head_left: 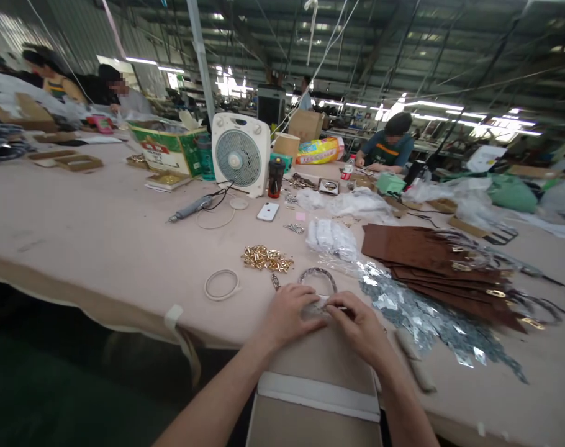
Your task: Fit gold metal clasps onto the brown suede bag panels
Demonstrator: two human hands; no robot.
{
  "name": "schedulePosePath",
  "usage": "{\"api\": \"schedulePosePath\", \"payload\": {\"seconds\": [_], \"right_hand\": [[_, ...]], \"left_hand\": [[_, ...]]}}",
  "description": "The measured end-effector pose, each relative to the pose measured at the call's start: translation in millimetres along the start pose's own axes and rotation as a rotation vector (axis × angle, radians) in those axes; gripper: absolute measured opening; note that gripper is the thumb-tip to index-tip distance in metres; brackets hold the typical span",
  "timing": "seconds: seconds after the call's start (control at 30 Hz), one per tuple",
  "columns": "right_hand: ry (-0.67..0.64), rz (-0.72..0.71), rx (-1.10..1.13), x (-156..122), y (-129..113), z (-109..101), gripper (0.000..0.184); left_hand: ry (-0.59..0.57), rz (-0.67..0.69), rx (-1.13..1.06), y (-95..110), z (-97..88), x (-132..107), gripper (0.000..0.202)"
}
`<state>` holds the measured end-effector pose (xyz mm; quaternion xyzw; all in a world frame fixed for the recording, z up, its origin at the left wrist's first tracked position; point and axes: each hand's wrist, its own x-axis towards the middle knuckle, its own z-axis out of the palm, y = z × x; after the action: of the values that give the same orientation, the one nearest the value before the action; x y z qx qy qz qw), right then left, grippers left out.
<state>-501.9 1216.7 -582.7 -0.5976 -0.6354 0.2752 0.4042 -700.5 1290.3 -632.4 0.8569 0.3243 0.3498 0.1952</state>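
— Two hands are closing on one small spot at the near edge of the cloth-covered table. What are they doing there?
— The left hand and the right hand are pressing toward each other, and their fingertips are pinching a small pale strip. I can't tell its material, since the fingers are hiding most of it.
— Which way is it lying?
— Its long axis seems to be running crosswise between the hands, and the right hand is looking slightly nearer its visible end.
— And the curved piece beyond it?
— A grey metal hoop is standing just past the fingers, though I can't tell whether it's joined to the strip. A tan panel with a white band is lying beneath the wrists.
— What's sitting nearby?
— A small metal clip is lying just left of the hoop, with gold metal fittings farther off. Crumpled silver foil is spreading to the right, beside a stack of brown leather panels.
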Motion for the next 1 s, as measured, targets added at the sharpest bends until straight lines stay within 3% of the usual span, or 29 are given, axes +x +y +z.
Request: {"api": "schedulePosePath", "payload": {"seconds": [0.13,0.37,0.7,1.0], "right_hand": [[-0.048,0.036,-0.081,17.0,4.3,14.1,0.021],[-0.167,0.069,-0.122,28.0,7.9,14.6,0.021],[-0.116,0.02,-0.2,25.0,17.1,19.8,0.016],[-0.129,-0.01,-0.266,24.7,11.0,16.5,0.012]], "left_hand": [[0.018,0.0,0.011,0.4,-0.5,-1.7,0.05],[0.033,-0.006,0.016,2.3,-2.6,-1.5,0.047],[0.045,-0.015,0.009,1.8,-1.7,-0.7,0.044],[0.055,-0.016,0.011,0.8,1.0,0.1,0.043]]}}
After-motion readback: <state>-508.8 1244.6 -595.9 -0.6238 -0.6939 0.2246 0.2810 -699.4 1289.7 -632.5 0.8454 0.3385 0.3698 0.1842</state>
